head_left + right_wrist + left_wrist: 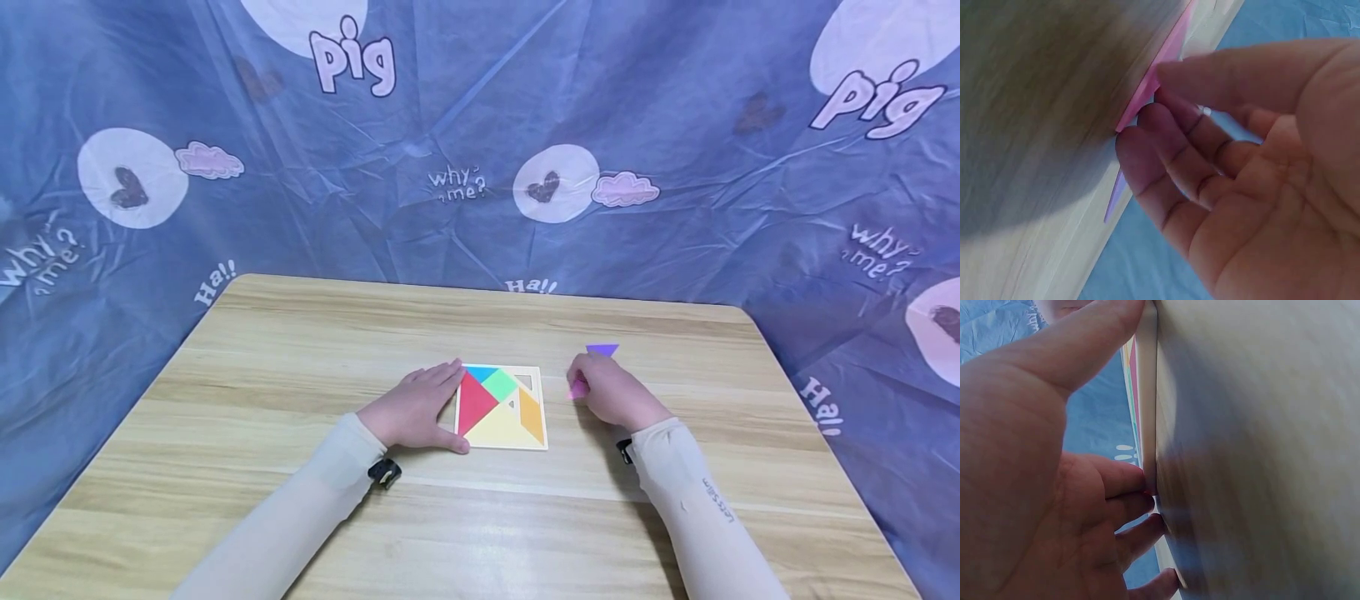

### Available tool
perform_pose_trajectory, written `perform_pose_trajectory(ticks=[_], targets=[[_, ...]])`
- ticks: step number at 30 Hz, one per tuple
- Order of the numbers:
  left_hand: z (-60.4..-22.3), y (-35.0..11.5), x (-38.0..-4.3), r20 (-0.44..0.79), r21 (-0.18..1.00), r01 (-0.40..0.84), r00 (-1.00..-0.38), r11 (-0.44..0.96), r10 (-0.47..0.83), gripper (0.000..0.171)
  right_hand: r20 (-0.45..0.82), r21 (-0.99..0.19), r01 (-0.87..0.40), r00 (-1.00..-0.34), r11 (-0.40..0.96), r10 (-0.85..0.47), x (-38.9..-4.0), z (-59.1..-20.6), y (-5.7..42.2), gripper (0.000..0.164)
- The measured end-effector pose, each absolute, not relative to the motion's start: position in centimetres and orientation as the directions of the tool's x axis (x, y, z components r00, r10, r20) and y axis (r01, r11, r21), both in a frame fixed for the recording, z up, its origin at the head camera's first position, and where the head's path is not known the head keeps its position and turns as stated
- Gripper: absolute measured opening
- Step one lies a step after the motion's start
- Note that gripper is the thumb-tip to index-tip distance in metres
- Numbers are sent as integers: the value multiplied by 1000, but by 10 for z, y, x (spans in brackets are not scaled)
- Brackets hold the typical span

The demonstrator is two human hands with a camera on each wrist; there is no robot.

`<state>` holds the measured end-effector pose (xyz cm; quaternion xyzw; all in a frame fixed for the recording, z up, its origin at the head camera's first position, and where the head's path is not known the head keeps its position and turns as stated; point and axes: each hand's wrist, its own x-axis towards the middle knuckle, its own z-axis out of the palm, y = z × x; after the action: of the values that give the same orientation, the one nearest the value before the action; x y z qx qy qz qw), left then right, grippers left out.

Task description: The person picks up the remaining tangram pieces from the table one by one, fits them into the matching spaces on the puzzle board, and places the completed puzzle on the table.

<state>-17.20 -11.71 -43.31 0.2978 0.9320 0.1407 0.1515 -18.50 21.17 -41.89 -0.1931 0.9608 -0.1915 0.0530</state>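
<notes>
A square tangram board [510, 449] lies on the table with blue, green, red, yellow and orange pieces set in it. Grey triangular gaps show at its upper right and near its middle. My left hand [420, 408] rests along the board's left side, fingers stretched to the upper corner and thumb at the lower one. To the right of the board, my right hand [615, 392] pinches a pink triangle [577, 389] close to the tabletop; fingers partly cover it. Just beyond that hand lies a purple triangle [602, 349], its near part hidden.
The wood-grain table [337, 325] extends around the board and both hands. Behind it and along the sides hangs a blue printed cloth [450, 233]. Dark straps with small devices [385, 472] sit at both wrists, over light sleeves.
</notes>
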Motion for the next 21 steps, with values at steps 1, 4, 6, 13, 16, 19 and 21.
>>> perform_pose_trajectory(ticks=[1, 4, 6, 13, 16, 19, 21], targets=[[-433, -117, -172, -199, 354, 512, -777, 783, 598, 118, -44, -392, -322, -929, 862, -367, -186, -419, 212, 13], [-433, -117, -172, -201, 353, 511, -777, 784, 597, 118, -85, -377, -242, -952, 894, -294, -186, -417, 213, 19], [-433, -117, -172, -203, 353, 511, -776, 784, 597, 118, -95, -349, -218, -959, 911, -266, -186, -417, 213, 25], [-433, -117, -171, -209, 351, 511, -774, 785, 598, 118, -138, -328, -177, -963, 928, -233, -183, -415, 210, 35], [-433, -118, -172, -212, 345, 512, -774, 787, 596, 118, -120, -312, -174, -968, 934, -221, -183, -416, 208, 30], [-433, -118, -173, -213, 344, 513, -773, 786, 598, 118, -99, -299, -164, -975, 940, -201, -183, -417, 207, 26], [-433, -118, -173, -213, 343, 515, -772, 785, 599, 118, -87, -295, -160, -977, 942, -193, -183, -418, 206, 26]])
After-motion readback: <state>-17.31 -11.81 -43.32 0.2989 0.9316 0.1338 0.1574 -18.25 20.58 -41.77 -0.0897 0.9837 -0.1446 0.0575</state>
